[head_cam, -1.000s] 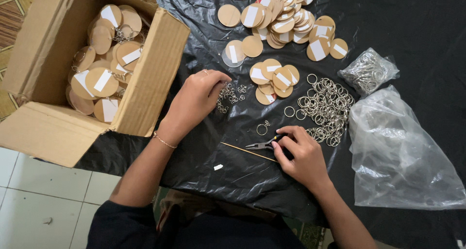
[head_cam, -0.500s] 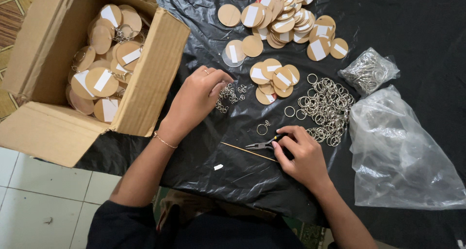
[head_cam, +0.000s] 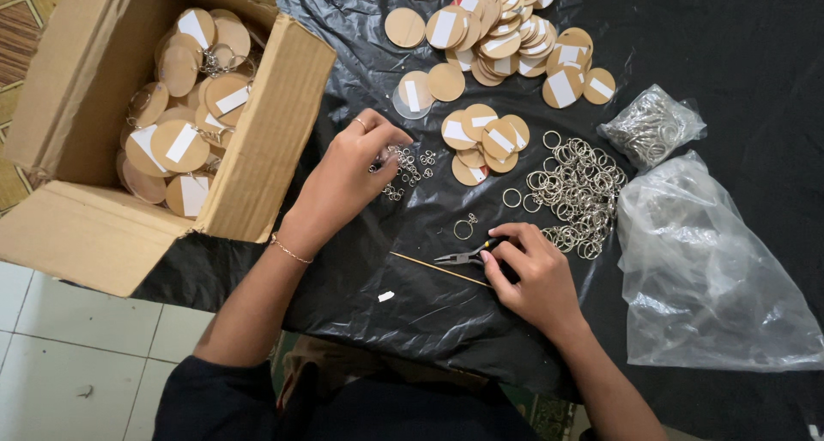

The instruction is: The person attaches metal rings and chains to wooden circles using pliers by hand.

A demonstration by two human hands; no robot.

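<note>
Head view: we are pinching at the small silver chain links (head_cam: 403, 168) with our left hand (head_cam: 348, 179), while our right hand (head_cam: 532, 273) is gripping slim metal pliers (head_cam: 461, 255), nose pointing left toward a lone key ring (head_cam: 464, 229) just above.

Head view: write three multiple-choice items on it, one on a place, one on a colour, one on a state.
1. Where is the cardboard box?
A. beside the left hand
B. beside the right hand
C. on the clear bag

2. What colour is the sheet under the work?
A. white
B. black
C. green

3. What is the right hand doing?
A. resting flat and empty
B. lifting a disc
C. gripping the pliers

Answers: 1 A, the box stands just past the left hand. 2 B, the plastic sheet is glossy black. 3 C, its fingers close round the pliers' handles.
</note>
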